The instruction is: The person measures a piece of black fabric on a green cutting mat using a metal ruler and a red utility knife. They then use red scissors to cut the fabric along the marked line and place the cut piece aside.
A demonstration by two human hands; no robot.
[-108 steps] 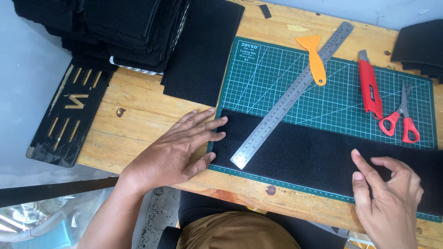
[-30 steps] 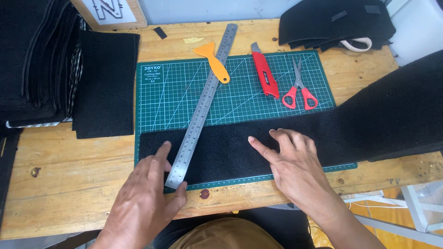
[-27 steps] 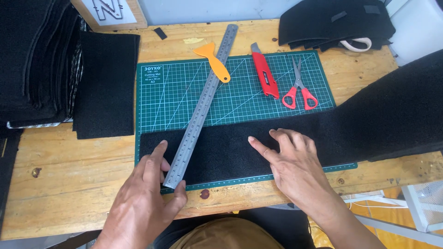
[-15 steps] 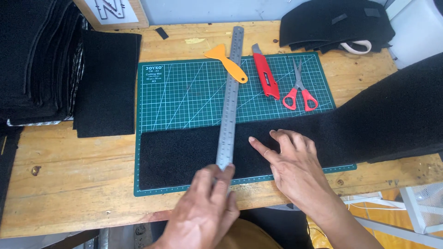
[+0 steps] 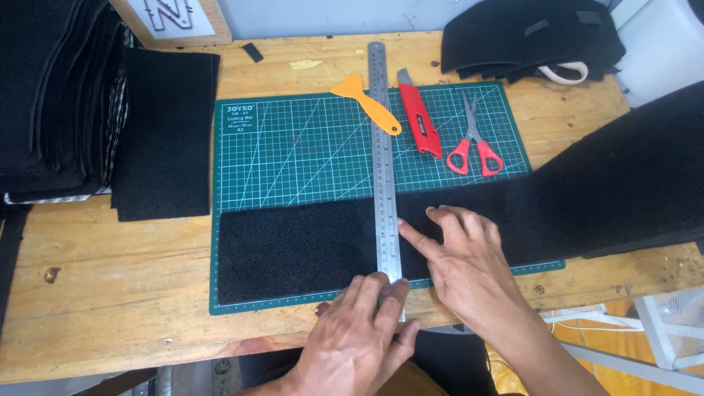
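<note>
Black felt-like strip (image 5: 308,246) flat across lower half of green cutting mat (image 5: 293,158), right end running off mat and over table edge toward upper right. Steel ruler (image 5: 384,165) laid near vertical across strip, top end past mat onto wooden table (image 5: 103,293), bottom end at front edge of mat.

Left hand (image 5: 363,337) at ruler's bottom end, fingers curled together and pinching or pressing tip; exact grip hidden under fingers, cannot tell beyond that. Right hand (image 5: 458,257) flat and spread on strip just right of ruler, index finger touching ruler's edge, holding nothing.

Orange plastic scraper (image 5: 364,101) just left of ruler on upper mat, handle tip touching or nearly touching ruler. Red utility knife (image 5: 419,114) just right of ruler, red-handled scissors (image 5: 473,139) beyond it. Stack of black sheets (image 5: 59,95) at left, one black piece (image 5: 165,136) beside mat, more black material (image 5: 532,37) top right.

Risks, as judgement: ruler pinned only at one end, so far end likely to pivot on fuzzy surface and skew line. Overhanging right portion heavy enough to drag strip sideways once right hand lifts. Index finger tight against ruler edge, exposed to any blade run along that side. Scraper handle able to nudge ruler off square.
</note>
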